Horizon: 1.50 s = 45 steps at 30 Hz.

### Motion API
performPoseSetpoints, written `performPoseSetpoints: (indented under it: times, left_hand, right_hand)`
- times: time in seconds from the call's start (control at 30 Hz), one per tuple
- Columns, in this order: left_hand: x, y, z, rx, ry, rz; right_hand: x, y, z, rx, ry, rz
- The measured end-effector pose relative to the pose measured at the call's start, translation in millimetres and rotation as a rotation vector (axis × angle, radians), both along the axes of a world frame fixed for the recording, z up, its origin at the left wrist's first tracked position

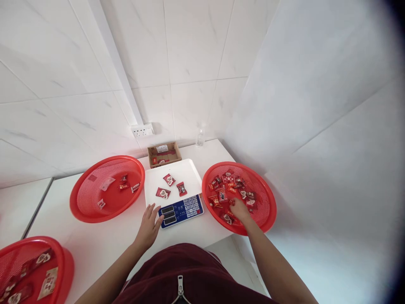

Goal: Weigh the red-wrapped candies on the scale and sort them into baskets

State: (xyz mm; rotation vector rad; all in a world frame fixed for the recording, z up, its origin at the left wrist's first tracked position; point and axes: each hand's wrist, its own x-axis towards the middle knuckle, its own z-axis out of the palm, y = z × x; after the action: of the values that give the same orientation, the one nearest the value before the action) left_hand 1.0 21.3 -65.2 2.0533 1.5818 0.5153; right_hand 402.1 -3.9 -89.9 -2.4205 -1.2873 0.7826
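My left hand rests at the left edge of a digital scale's blue keypad panel, fingers spread and holding nothing. On the scale's white tray lie three small red packets: an upper packet, a lower-left packet and a right packet. To the right, my right hand reaches over the near rim into a red mesh basket of assorted red-wrapped packets. Its fingers are closed together among the packets; what is between them is hidden.
A second red basket with a few packets stands left of the scale; a third basket sits at lower left. Behind the scale are a small cardboard box and a clear plastic bottle. A wall rises close on the right.
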Motion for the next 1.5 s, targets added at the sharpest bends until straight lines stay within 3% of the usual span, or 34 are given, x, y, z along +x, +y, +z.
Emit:
performPoseSetpoints:
  times: [0.3, 0.53, 0.63, 0.77, 0.9, 1.07, 1.27, 1.4, 1.5]
  left_hand:
    - [14.6, -0.5, 10.9, -0.052, -0.035, -0.049]
    - [-2.2, -7.7, 7.6, -0.07, 0.002, -0.007]
    - [-11.4, -12.4, 2.1, -0.066, 0.028, 0.015]
    - [-8.5, -11.6, 4.0, -0.074, 0.067, 0.001]
    - [5.5, -5.7, 12.4, -0.074, 0.081, -0.043]
    - [9.4, -4.6, 15.1, -0.08, 0.118, -0.054]
    - [14.2, 7.8, 18.6, -0.039, 0.197, -0.115]
    - [35.0, 34.9, 25.1, 0.008, 0.257, -0.214]
    - [56.0, 59.6, 27.4, -0.002, 0.303, -0.261]
  right_hand:
    - [-53.8, 35.2, 14.2, -0.241, -0.152, 0.18]
    - [-33.5, 28.0, 16.2, -0.308, -0.121, 0.152]
    - [-35.0, 31.9, 39.1, -0.144, -0.078, 0.141]
    - [-80.6, 52.5, 87.3, 0.105, 0.007, 0.264]
    - [-137.3, 76.0, 111.9, 0.1, 0.093, 0.402]
    - [-149.5, 80.5, 99.7, 0.162, 0.201, 0.361]
    - [-83.2, 41.8, 68.0, 0.305, 0.249, 0.092]
    - [-37.4, 9.9, 43.4, 0.176, 0.144, -0.066]
    - [-21.3, -6.2, 32.5, 0.086, 0.088, -0.135]
